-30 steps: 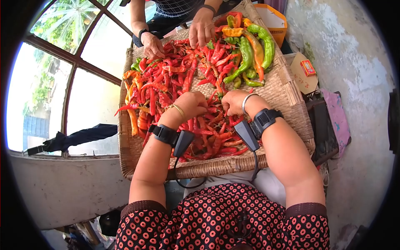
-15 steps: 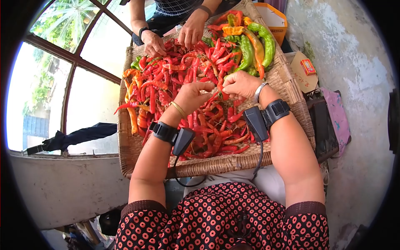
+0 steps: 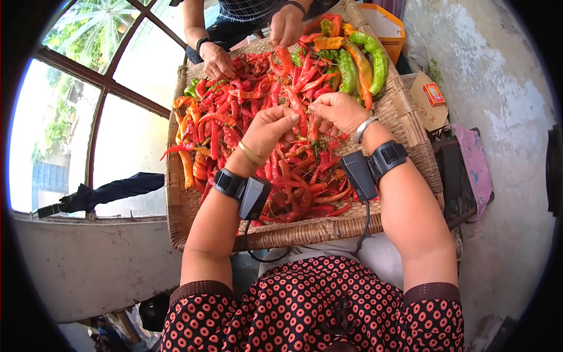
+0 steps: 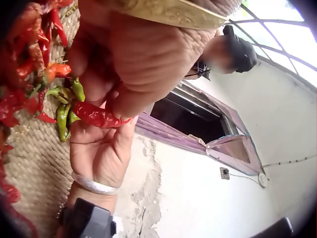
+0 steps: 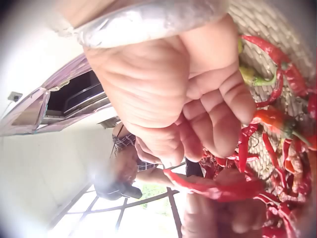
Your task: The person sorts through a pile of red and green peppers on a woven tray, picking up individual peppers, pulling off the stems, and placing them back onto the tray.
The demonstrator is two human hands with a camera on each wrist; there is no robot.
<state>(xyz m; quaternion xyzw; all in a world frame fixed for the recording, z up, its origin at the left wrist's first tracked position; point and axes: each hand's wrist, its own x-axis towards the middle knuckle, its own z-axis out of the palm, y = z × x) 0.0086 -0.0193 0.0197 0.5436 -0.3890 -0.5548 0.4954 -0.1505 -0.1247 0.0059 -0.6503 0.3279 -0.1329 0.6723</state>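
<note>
Passable down the right, over bare weave of the tray (image 3: 396,120), inside the raised rim (image 3: 417,139); crowded through the middle by heaped red peppers (image 3: 305,196); blocked far right by long green peppers (image 3: 376,58); hemmed in at the far side by another person's hands (image 3: 217,62); open above the heap, between the wrist devices (image 3: 359,175).

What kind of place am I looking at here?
Probably a lived-in room in a house: a large paned window with greenery outside, a worn wall with patchy plaster, and a woven tray of peppers.
</note>
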